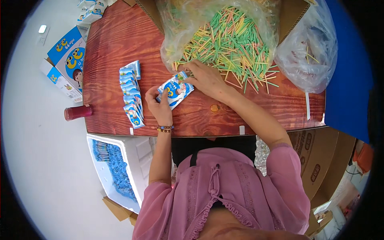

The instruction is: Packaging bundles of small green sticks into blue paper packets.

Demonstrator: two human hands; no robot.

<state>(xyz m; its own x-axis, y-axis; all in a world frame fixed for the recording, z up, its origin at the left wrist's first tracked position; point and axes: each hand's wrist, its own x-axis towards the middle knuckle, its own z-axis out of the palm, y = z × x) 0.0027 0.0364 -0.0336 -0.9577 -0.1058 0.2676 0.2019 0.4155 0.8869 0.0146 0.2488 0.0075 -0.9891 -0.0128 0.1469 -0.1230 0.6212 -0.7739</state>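
Holding a small blue-white packet [176, 91] flat on the wooden table [112, 48], head view: left hand [158, 105] pinches its lower end, right hand [208, 79] grips the top edge, fingers closed on it. Pile of coloured sticks [232, 44] spills from a clear bag [176, 36] just beyond. Row of filled packets [131, 94] lies left.
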